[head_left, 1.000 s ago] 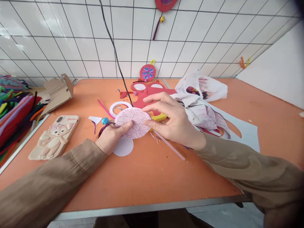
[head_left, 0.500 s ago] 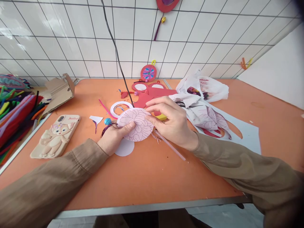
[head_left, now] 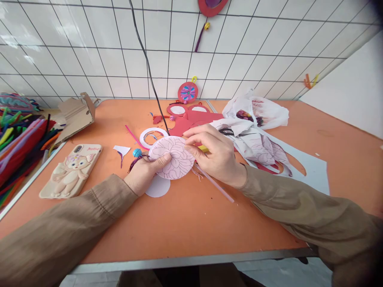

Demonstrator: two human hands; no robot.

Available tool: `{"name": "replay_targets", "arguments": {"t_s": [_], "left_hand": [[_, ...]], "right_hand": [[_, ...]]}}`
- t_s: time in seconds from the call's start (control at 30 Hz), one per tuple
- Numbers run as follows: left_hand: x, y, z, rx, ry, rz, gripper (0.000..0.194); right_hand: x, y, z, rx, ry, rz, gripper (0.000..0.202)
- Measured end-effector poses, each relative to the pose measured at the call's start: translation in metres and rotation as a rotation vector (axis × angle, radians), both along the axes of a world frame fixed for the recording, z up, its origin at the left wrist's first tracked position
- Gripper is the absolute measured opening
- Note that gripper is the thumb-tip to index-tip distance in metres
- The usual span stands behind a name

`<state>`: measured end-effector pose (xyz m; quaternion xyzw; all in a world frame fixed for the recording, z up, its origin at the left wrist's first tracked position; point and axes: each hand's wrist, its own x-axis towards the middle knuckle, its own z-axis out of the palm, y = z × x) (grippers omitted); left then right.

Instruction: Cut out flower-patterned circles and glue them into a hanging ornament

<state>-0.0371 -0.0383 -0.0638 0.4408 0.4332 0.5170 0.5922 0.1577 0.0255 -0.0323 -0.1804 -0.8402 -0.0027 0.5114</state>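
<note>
A round paper disc point(head_left: 179, 163) with a purple petal line pattern is held up above the orange table. My left hand point(head_left: 145, 171) grips its left side, thumb on the patterned face and the other fingers hidden behind. At the disc's upper right edge, my right hand point(head_left: 214, 151) pinches the rim between thumb and fingertips. Beside my left hand lies a blue bell point(head_left: 137, 153) with a dark tassel. A plain white disc point(head_left: 159, 187) rests below the patterned one, partly covered. Behind sits a white paper ring point(head_left: 144, 138).
On the left lie a phone in a bear case point(head_left: 72, 171), a cardboard piece point(head_left: 76, 119) and bundled pipe cleaners point(head_left: 20, 151). Red paper pieces point(head_left: 203, 116), a plastic bag point(head_left: 269, 111) and paper scraps point(head_left: 260, 147) are farther back. A clear stick point(head_left: 217, 184) lies near my right hand.
Both hands keep the same hold on the patterned disc. The whole view has shifted very slightly; nothing has been let go or picked up.
</note>
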Motion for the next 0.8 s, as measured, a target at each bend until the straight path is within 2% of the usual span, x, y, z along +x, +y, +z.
{"name": "replay_targets", "arguments": {"t_s": [0.1, 0.27, 0.5, 0.63, 0.7, 0.8], "left_hand": [[-0.001, -0.001, 0.000, -0.025, 0.051, 0.005, 0.037], [-0.001, -0.003, -0.001, -0.093, 0.102, 0.006, 0.049], [0.001, -0.003, 0.000, -0.079, 0.070, -0.017, 0.047], [-0.001, -0.001, -0.003, -0.093, 0.075, -0.020, 0.046], [-0.001, 0.000, -0.005, -0.081, 0.070, -0.022, 0.045], [-0.002, 0.001, -0.007, -0.020, 0.061, 0.020, 0.048]], "right_hand": [[-0.001, -0.001, 0.001, -0.033, -0.003, 0.011, 0.008], [-0.001, -0.001, 0.000, -0.145, -0.064, -0.004, 0.018], [0.002, 0.005, -0.005, 0.120, -0.105, -0.036, 0.023], [0.001, 0.007, -0.006, 0.101, -0.139, -0.070, 0.021], [0.000, 0.009, -0.007, 0.120, -0.118, -0.053, 0.017], [-0.001, 0.009, -0.008, 0.264, -0.069, 0.023, 0.011]]}}
